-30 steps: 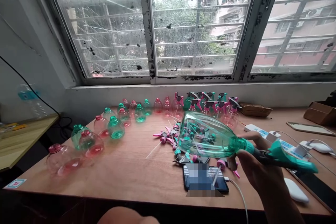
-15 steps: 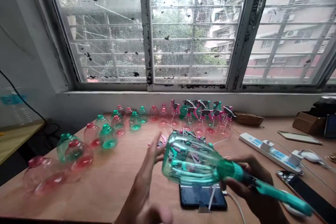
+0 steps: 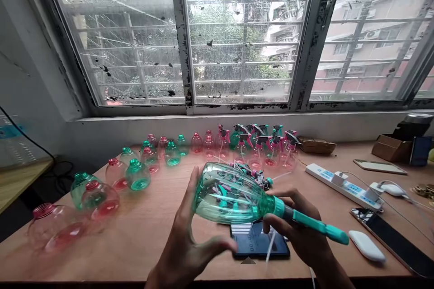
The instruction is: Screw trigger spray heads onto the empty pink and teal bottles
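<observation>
A clear green spray bottle [image 3: 230,194] lies sideways in the air over the table, its teal and black spray head [image 3: 315,226] pointing right. My right hand [image 3: 301,230] is closed around the neck and collar. Spread wide, my left hand [image 3: 190,235] has its fingers up along the bottle's base, thumb apart below; whether it presses on the base is hard to tell. A pile of loose spray heads [image 3: 251,174] lies behind the bottle, partly seen through it. Beneath is a dark phone [image 3: 257,246] with a white tube [image 3: 270,246] across it.
Open pink and green bottles, such as a pink bottle [image 3: 57,230], line the left side. Bottles with spray heads [image 3: 261,151] stand at the back. To the right are a power strip [image 3: 342,187], a white mouse [image 3: 366,246], another phone [image 3: 393,241] and a cardboard box [image 3: 389,146].
The bottle and my right hand have shifted left and slightly up. My left hand stays by the base, its thumb now showing clearly. The view has tilted slightly.
</observation>
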Demonstrator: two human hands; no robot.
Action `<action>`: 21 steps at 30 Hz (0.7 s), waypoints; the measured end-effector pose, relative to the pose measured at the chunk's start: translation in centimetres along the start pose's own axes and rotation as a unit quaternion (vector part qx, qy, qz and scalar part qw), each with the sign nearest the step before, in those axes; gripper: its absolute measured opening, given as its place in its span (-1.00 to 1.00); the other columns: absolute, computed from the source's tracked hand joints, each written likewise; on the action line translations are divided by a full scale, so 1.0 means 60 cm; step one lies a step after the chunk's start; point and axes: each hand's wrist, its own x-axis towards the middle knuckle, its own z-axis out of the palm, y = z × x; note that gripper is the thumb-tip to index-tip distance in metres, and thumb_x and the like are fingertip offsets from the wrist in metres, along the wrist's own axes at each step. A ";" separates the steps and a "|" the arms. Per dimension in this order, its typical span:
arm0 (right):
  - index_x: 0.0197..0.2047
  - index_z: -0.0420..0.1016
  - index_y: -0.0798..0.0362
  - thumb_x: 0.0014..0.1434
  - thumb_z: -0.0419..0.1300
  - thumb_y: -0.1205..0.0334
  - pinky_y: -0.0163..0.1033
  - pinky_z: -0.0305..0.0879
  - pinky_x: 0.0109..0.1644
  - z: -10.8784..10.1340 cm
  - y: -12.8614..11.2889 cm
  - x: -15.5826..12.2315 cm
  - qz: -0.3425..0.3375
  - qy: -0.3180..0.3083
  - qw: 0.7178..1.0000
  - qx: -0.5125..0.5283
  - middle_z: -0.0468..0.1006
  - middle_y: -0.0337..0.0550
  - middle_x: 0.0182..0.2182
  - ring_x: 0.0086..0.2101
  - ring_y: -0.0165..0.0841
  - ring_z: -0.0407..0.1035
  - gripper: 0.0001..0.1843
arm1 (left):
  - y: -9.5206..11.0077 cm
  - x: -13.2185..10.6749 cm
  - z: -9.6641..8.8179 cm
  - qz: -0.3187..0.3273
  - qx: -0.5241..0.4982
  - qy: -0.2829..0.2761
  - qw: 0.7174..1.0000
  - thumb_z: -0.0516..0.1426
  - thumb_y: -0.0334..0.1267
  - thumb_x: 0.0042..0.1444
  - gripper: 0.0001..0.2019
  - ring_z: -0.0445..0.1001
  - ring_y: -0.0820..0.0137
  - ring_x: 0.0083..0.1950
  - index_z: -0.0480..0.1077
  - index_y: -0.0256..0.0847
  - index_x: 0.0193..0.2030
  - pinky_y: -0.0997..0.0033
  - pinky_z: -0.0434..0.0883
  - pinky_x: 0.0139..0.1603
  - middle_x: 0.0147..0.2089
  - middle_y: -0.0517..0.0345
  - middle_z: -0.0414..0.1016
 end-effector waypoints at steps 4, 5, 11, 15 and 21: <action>-0.11 0.64 -0.09 0.16 0.66 -0.04 -0.35 0.36 -0.46 -0.004 -0.002 0.005 0.014 -0.025 0.999 0.042 0.70 -0.37 -0.59 -0.59 -0.38 0.53 -0.61 | 0.003 0.007 -0.004 0.038 0.032 0.011 0.999 0.39 0.06 0.30 -0.11 0.42 -0.16 0.56 0.09 0.25 0.66 -0.24 0.47 0.52 0.57 -0.03 0.40; -0.11 0.63 -0.08 0.19 0.64 -0.06 -0.36 0.33 -0.46 -0.005 -0.001 0.007 0.021 -0.035 0.997 0.061 0.69 -0.39 -0.60 -0.61 -0.41 0.51 -0.61 | 0.003 0.010 -0.006 0.061 0.047 0.010 0.997 0.38 -0.01 0.34 -0.14 0.39 -0.12 0.58 0.09 0.28 0.66 -0.21 0.47 0.53 0.58 -0.01 0.38; -0.10 0.59 -0.05 0.16 0.66 -0.02 -0.36 0.34 -0.50 -0.013 -0.004 0.011 0.032 -0.034 0.998 0.035 0.69 -0.36 -0.57 -0.59 -0.36 0.57 -0.57 | 0.003 0.013 -0.009 0.082 0.070 0.010 0.994 0.48 0.14 0.15 0.05 0.43 -0.19 0.55 0.05 0.21 0.66 -0.26 0.53 0.47 0.56 -0.13 0.39; -0.12 0.60 -0.03 0.15 0.65 -0.06 -0.30 0.37 -0.47 -0.015 -0.005 0.013 0.041 -0.040 0.998 0.009 0.70 -0.32 -0.56 -0.58 -0.31 0.56 -0.55 | 0.002 0.017 -0.006 0.093 0.034 0.020 0.995 0.47 0.01 0.21 -0.07 0.36 -0.11 0.61 0.14 0.19 0.61 -0.14 0.52 0.50 0.60 -0.09 0.36; -0.11 0.53 -0.08 0.23 0.56 -0.19 -0.33 0.25 -0.52 -0.008 0.003 0.013 0.068 -0.056 0.995 0.037 0.68 -0.35 -0.61 -0.60 -0.33 0.48 -0.54 | -0.003 0.022 -0.005 0.205 0.069 0.030 0.976 0.39 -0.30 0.35 -0.11 0.25 0.09 0.67 0.06 0.05 0.68 0.09 0.39 0.61 0.63 -0.11 0.27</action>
